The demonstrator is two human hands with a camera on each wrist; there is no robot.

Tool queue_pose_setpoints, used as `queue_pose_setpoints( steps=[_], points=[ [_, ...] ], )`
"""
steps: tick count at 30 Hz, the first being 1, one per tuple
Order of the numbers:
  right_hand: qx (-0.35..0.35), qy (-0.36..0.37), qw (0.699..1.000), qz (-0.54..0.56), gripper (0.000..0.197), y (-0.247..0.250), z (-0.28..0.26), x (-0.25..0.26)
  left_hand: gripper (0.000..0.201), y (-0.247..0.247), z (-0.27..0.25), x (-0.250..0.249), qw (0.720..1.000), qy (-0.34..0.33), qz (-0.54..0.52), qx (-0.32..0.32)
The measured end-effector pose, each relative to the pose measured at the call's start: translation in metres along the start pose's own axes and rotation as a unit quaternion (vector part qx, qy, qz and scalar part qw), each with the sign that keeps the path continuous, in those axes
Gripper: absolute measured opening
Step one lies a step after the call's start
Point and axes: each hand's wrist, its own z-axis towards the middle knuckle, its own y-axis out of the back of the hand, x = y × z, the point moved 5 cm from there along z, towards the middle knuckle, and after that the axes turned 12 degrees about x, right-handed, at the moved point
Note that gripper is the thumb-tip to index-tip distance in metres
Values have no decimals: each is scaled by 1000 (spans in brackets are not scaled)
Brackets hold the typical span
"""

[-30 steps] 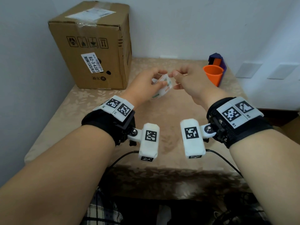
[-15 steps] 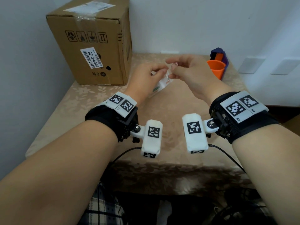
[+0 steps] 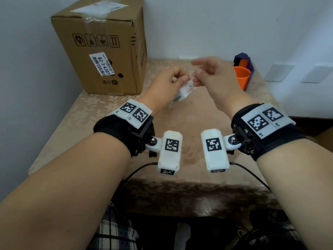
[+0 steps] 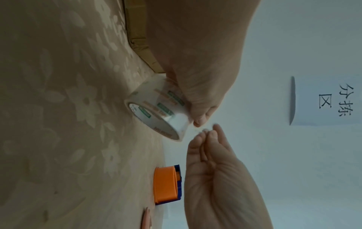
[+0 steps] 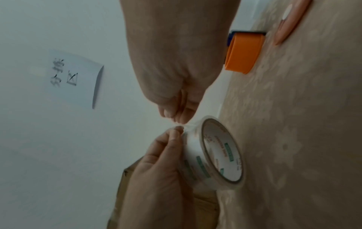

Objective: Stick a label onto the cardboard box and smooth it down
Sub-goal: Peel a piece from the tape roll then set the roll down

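Left hand [image 3: 167,82] grips the clear tape roll [image 5: 213,153] above the table [image 3: 108,112]. Right hand [image 3: 214,76] has fingertips [image 5: 176,115] pinched together at the roll's edge, apparently on the tape end. Cardboard box [image 3: 106,46] stands back-left, orange cup [image 3: 242,77] right.

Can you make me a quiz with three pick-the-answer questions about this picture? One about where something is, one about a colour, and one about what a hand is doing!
1. Where is the cardboard box?
A. far left corner of the table
B. on the floor
C. beside the cup

2. What colour is the cup?
A. green
B. orange
C. white

3. What is the left hand doing?
A. lying flat
B. pointing
C. gripping the roll of tape

Answers: 1 A, it stands against the wall at far left. 2 B, plainly orange. 3 C, fingers curl round the roll.
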Motion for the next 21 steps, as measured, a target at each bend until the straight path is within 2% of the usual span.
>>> queue_pose_setpoints(
  steps=[3, 6, 10, 13, 14, 18, 21],
  points=[
    [42, -29, 987, 155, 21, -9, -2, -3, 7, 3, -1, 0, 1000, -2, 19, -18],
    [103, -34, 980, 167, 22, -15, -3, 0, 12, 5, -1, -2, 998, -1, 53, -30],
    [116, -5, 990, 86, 29, -15, -4, 9, 20, 8, -2, -7, 996, -4, 77, -47],
    [99, 22, 994, -33, 30, -12, -5, 19, 22, 11, -2, -6, 996, -2, 75, -52],
    [89, 29, 993, -68, 30, -11, -5, 22, 25, 11, -2, -5, 996, 1, 75, -49],
    [55, 44, 983, -171, 24, -3, -6, 24, 62, 11, -3, -2, 999, 11, 43, -14],
    [29, 57, 972, -225, 18, -2, -6, 22, 66, 7, -4, -1, 999, -4, 32, 14]
  ],
)
